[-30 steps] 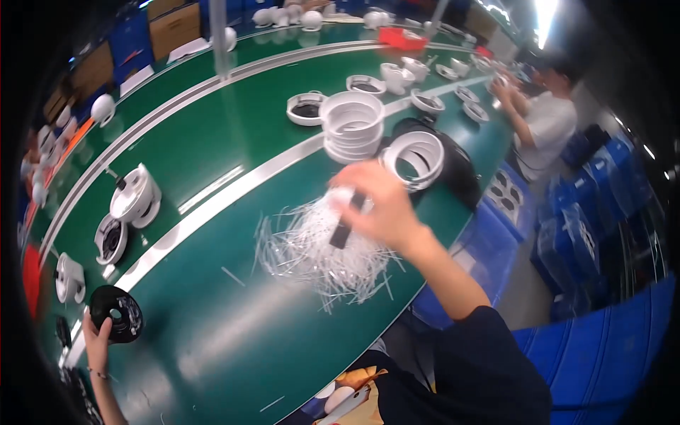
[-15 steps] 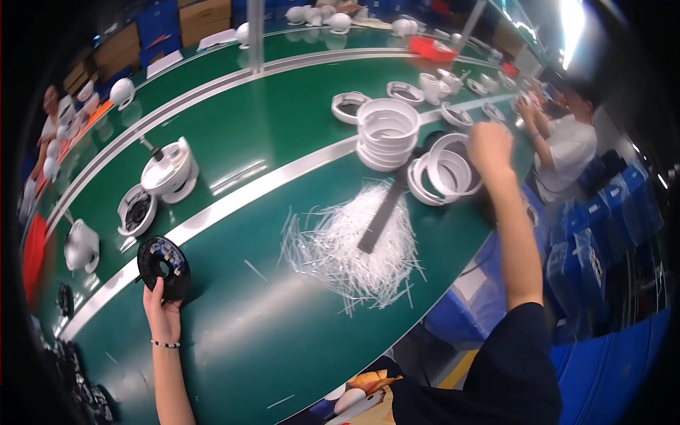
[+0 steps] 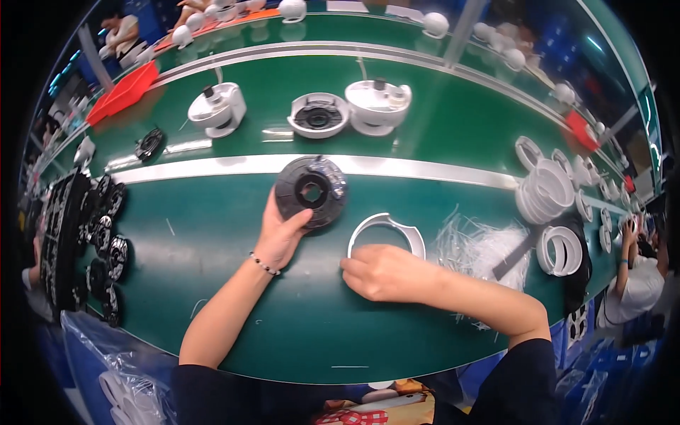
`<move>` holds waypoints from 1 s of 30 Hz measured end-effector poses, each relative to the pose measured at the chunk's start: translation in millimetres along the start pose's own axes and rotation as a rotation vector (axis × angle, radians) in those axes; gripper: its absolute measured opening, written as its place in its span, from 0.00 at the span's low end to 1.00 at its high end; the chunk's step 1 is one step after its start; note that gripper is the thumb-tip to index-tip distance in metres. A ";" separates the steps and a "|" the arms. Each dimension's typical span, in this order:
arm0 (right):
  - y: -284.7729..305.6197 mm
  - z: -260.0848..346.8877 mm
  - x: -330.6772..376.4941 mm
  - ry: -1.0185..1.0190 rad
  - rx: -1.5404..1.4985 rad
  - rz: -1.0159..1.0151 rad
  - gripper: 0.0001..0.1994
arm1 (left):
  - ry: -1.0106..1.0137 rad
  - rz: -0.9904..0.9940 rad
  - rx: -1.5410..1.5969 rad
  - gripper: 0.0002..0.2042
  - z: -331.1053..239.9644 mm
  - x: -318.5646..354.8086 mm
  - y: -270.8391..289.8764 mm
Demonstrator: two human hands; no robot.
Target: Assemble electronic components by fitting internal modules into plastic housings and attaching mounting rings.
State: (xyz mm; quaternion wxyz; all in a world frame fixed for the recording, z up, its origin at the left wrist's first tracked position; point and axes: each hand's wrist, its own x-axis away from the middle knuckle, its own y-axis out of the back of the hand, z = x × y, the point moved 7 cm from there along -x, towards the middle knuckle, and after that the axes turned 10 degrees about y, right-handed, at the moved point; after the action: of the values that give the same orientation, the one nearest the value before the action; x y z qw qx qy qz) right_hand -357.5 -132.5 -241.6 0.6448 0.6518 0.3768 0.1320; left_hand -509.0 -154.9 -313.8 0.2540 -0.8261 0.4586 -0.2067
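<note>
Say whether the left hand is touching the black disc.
Touching: the head view shows the left hand holding the black disc, thumb pressed on its lower face.

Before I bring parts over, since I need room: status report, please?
Left hand gripping round black plastic disc. Right hand holding white curved plastic ring, near edge hidden. Pile of thin white strips just right of ring.
</note>
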 end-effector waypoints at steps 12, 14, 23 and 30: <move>-18.8 -32.4 31.0 -0.963 -0.091 0.278 0.55 | -0.084 0.020 -0.088 0.30 -6.6 -1.1 23.9; -21.3 -29.9 28.4 -0.860 -0.342 0.266 0.54 | -0.086 0.019 -0.094 0.30 -7.8 -0.5 21.4; -15.2 -18.0 -4.4 -0.506 -0.521 0.402 0.45 | -0.093 0.019 -0.096 0.30 -17.6 5.7 30.5; -22.7 -26.9 -15.3 -0.770 -0.383 0.232 0.55 | -0.096 0.000 -0.057 0.32 -30.2 12.4 35.8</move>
State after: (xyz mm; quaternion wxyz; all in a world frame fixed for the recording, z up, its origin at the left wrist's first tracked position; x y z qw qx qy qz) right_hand -392.9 -125.2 -254.5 0.8281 0.5603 0.0024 0.0188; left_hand -543.6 -188.6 -310.6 0.2520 -0.8418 0.4519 -0.1537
